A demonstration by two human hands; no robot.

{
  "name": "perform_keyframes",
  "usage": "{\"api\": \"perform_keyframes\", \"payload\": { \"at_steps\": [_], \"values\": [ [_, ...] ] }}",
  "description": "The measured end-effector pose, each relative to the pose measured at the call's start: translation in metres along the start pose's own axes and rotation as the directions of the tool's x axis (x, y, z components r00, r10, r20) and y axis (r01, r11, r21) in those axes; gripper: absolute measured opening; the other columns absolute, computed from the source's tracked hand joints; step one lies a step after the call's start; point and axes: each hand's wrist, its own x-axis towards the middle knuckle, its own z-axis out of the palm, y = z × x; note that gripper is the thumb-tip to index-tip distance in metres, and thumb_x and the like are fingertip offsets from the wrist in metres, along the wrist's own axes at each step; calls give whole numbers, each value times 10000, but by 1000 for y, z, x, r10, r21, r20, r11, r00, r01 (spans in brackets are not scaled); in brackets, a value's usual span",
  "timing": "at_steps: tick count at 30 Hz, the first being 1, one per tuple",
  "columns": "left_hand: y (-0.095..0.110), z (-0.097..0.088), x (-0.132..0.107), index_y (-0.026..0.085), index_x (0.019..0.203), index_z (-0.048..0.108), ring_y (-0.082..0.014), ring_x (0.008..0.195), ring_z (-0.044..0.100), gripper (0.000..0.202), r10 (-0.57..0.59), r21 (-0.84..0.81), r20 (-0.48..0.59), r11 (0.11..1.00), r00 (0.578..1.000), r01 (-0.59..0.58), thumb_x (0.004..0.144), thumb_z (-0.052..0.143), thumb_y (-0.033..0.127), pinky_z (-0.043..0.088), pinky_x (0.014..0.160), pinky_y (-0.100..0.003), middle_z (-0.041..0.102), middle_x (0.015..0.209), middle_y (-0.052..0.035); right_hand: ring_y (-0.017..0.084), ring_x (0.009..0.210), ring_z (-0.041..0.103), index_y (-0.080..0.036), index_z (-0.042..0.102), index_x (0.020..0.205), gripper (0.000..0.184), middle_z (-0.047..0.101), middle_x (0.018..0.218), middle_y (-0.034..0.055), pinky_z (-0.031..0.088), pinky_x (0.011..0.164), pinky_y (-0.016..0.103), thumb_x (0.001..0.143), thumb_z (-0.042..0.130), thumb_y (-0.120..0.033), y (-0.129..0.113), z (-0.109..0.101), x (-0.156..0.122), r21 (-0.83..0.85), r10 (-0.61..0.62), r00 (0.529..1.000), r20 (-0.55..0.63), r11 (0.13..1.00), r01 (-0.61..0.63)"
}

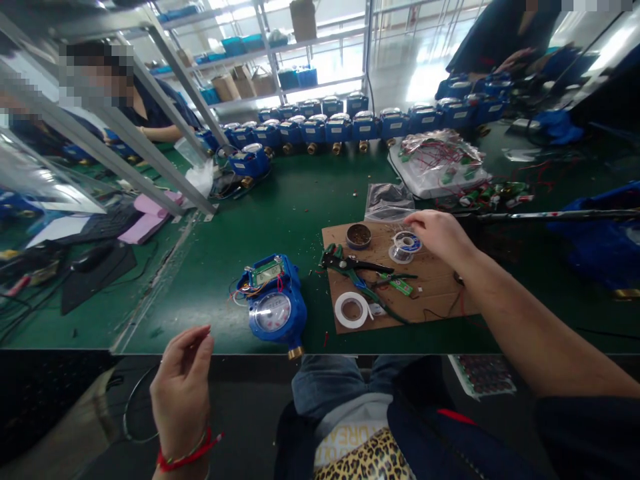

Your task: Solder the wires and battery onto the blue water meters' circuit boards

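Observation:
A blue water meter (pixel 273 303) lies near the table's front edge, its top open on a small circuit board with coloured wires. My left hand (pixel 183 383) hovers below the table edge, left of the meter. Its thumb and fingers are pinched on a thin wire (pixel 131 407) that loops down beside it. My right hand (pixel 437 235) reaches over a cardboard sheet (pixel 435 287), fingers curled on the rim of a small solder spool (pixel 405 244).
On the cardboard lie green-handled pliers (pixel 350 263), a tape roll (pixel 351 310), a small round tin (pixel 359 235) and a green board (pixel 400 285). A row of blue meters (pixel 340 127) lines the back. A wire-filled tray (pixel 435 167) sits back right. Other people work at left and far right.

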Motion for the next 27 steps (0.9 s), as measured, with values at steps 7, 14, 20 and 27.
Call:
{"api": "perform_keyframes", "payload": {
  "at_steps": [7, 14, 20, 27],
  "values": [
    [-14, -8, -6, 201, 1046, 671, -205, 969, 620, 338, -56, 38, -28, 998, 998, 57, 834, 628, 460, 470, 956, -354, 665, 1035, -40, 196, 879, 679, -167, 765, 968, 310, 753, 959, 53, 488, 797, 277, 836, 489, -217, 1, 16, 40, -101, -49, 978, 203, 992, 71],
    [-22, -13, -13, 216, 1037, 679, -229, 986, 616, 347, -112, 63, -26, 992, 993, 113, 827, 614, 486, 454, 961, -380, 675, 1035, -35, 174, 875, 666, -174, 767, 961, 283, 753, 941, 41, 474, 798, 253, 792, 547, -233, -12, 18, 64, -121, -69, 970, 234, 988, 99],
    [-27, -13, -16, 231, 1017, 685, -245, 1019, 611, 363, -200, 85, -17, 976, 980, 200, 813, 604, 520, 439, 963, -389, 677, 1034, -29, 180, 909, 662, -177, 767, 953, 272, 748, 978, 64, 470, 828, 257, 807, 540, -209, -7, 24, 77, -173, -41, 972, 232, 981, 83],
    [-29, -10, -16, 208, 1007, 683, -238, 994, 612, 343, -178, 51, 1, 983, 984, 178, 826, 603, 489, 444, 938, -373, 673, 1026, -49, 147, 774, 658, -121, 726, 758, 91, 717, 803, 82, 487, 786, 264, 779, 678, -195, -4, 54, 96, -110, -99, 968, 230, 986, 127]
  ]
}}
